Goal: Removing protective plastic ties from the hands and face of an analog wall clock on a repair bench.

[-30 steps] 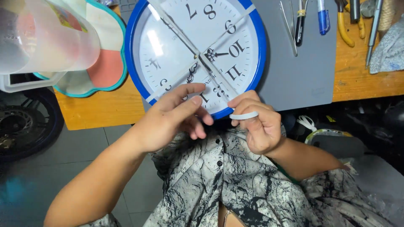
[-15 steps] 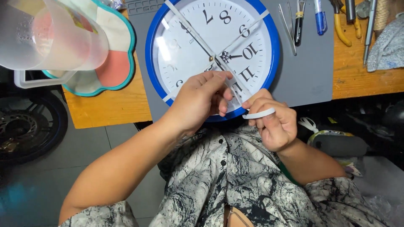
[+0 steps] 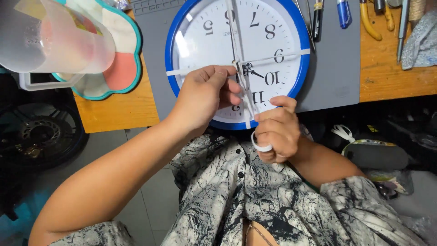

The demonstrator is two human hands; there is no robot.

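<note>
Wooden bench planks (image 3: 114, 111) run under everything, with a smooth grey mat (image 3: 334, 59) laid over the middle and a dark floor with a wheel showing past the near edge. On that mat lies a round wall clock (image 3: 214, 36) with a glossy blue plastic rim and a white face under clear glass, its lower rim hanging over the bench's near edge towards your lap. Thin white tape strips (image 3: 291, 55) cross the glass, one running side to side and another running from the far rim down to the near one.

Your left hand (image 3: 205, 95) rests on the lower part of the face, fingers curled and pinching the strip near the clock's centre. Your right hand (image 3: 275, 130) is closed around a small white tape roll (image 3: 260, 146), thumb and forefinger gripping the strip's near end just at the clock's lower rim.

You look to be partway through taping the glass down, with the current strip stretched but its near end not yet fixed. The next move calls for keeping that strip taut while you press it flat over the curved rim, then parting it cleanly from the roll.

At the bench's left edge stand a frosted translucent jug (image 3: 54, 41) and a scalloped teal-edged tray (image 3: 120, 68). Pens and yellow-handled pliers (image 3: 371, 20) lie along the far right.
</note>
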